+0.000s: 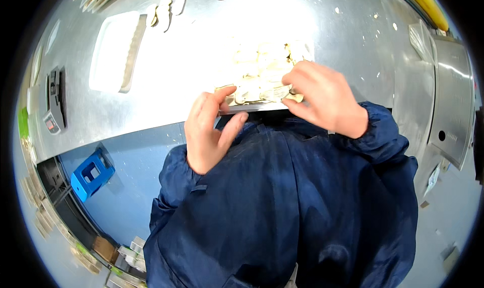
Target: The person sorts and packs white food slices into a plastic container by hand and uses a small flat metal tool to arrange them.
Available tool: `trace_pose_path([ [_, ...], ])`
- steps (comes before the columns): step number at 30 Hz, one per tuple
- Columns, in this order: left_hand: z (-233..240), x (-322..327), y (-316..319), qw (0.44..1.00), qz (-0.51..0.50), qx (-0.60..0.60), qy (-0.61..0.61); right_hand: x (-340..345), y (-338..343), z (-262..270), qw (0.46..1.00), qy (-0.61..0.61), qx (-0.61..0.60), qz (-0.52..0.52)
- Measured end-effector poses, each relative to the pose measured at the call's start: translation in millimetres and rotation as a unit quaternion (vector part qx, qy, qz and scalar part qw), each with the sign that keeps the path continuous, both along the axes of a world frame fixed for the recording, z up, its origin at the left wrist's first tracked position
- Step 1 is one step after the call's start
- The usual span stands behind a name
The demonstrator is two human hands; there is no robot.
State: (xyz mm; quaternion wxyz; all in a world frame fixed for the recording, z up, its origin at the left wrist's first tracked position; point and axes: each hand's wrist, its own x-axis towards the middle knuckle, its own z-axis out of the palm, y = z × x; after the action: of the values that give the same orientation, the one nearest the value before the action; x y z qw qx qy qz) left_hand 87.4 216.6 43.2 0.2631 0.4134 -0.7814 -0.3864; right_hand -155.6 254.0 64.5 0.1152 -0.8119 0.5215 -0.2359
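Note:
Before me on the steel table lies a shallow tray (pixel 261 107) filled with rows of pale, thin slices (pixel 247 89), which look like sliced mushroom. Glare washes out its far left part. At the tray's near left corner is my left hand (pixel 213 127), thumb and fingers apart, with fingertips beside the nearest slices and nothing visibly held. Blurred by motion, my right hand (pixel 325 97) works at the near right corner. A curled pale slice (pixel 295 96) sits between its thumb and fingers. The palm side of that hand is hidden.
A white tray (pixel 113 51) stands on the steel table (pixel 162 99) at left, near a digital scale (pixel 53 110). Loose slices (pixel 164 12) lie beyond, with scraps to the right. A blue plastic stool (pixel 92 174) is on the floor. A steel cabinet (pixel 452 95) stands at right.

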Motion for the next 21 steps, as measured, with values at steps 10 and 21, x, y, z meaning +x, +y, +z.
trace_pose_path([
  [10, 12.2, 1.4, 7.0, 0.822, -0.083, 0.519, 0.219, -20.5, 13.3, -2.3, 0.731, -0.59, 0.335, -0.073],
  [21, 16.4, -3.3, 6.6, 0.805, -0.088, 0.547, 0.212, -18.0, 13.1, -12.1, 0.673, -0.633, 0.375, -0.08],
])
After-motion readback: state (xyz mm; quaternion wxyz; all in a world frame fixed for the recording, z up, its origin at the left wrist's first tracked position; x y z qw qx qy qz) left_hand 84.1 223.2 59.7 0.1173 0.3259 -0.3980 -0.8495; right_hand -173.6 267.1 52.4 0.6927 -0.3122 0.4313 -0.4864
